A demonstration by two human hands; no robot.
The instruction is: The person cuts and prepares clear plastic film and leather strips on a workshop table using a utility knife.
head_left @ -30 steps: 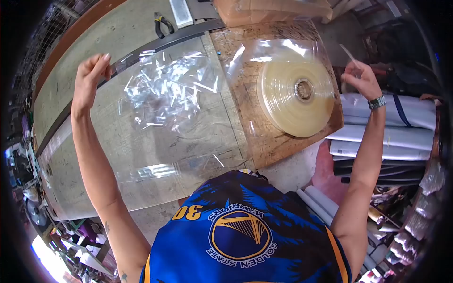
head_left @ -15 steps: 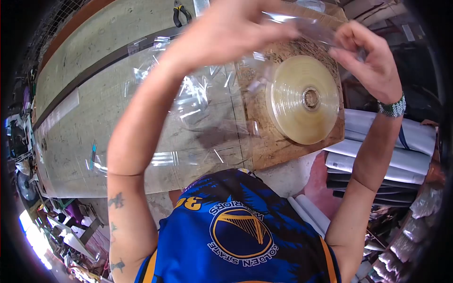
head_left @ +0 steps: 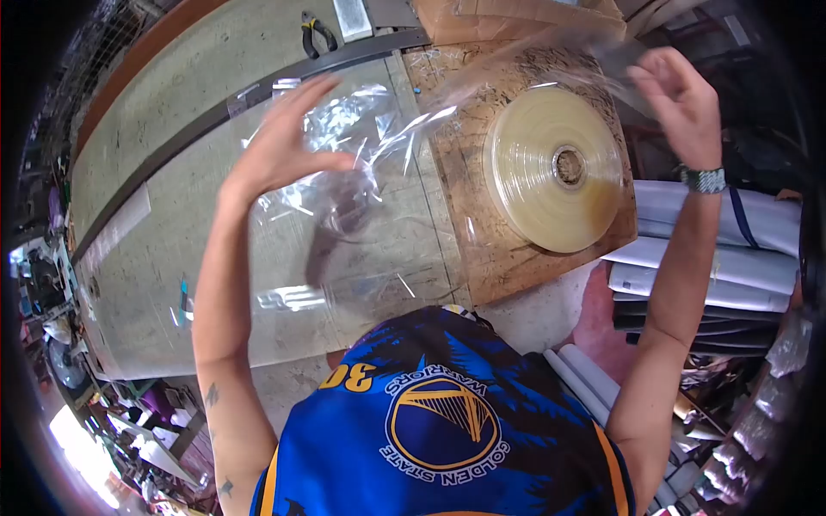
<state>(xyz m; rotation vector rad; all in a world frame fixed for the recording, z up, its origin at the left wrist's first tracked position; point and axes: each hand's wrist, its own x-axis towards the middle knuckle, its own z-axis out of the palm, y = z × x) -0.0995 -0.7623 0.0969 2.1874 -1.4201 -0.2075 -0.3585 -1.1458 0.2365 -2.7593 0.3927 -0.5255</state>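
My left hand (head_left: 288,142) is over a heap of clear plastic film pieces (head_left: 348,116), fingers and thumb spread. A long clear plastic strip (head_left: 439,116) stretches from the heap across to the upper right, where its end meets my right hand (head_left: 680,99). The right fingers are curled around the strip's end, though the exact hold is blurred. Beneath the strip, a large roll of clear plastic film (head_left: 525,181) with a cardboard core lies flat on a stained wooden board (head_left: 469,271).
Black-and-yellow pliers (head_left: 317,36) and a metal bar (head_left: 351,19) lie beyond a dark rail (head_left: 206,112) crossing the table. Behind the board sits a cardboard box (head_left: 516,21). Several white rolls (head_left: 705,267) are stacked at the right, below my right arm.
My left hand has moved left and down, away from the right hand, and its fingers have spread. The strip now spans between the heap and my right hand, which stays near its place.
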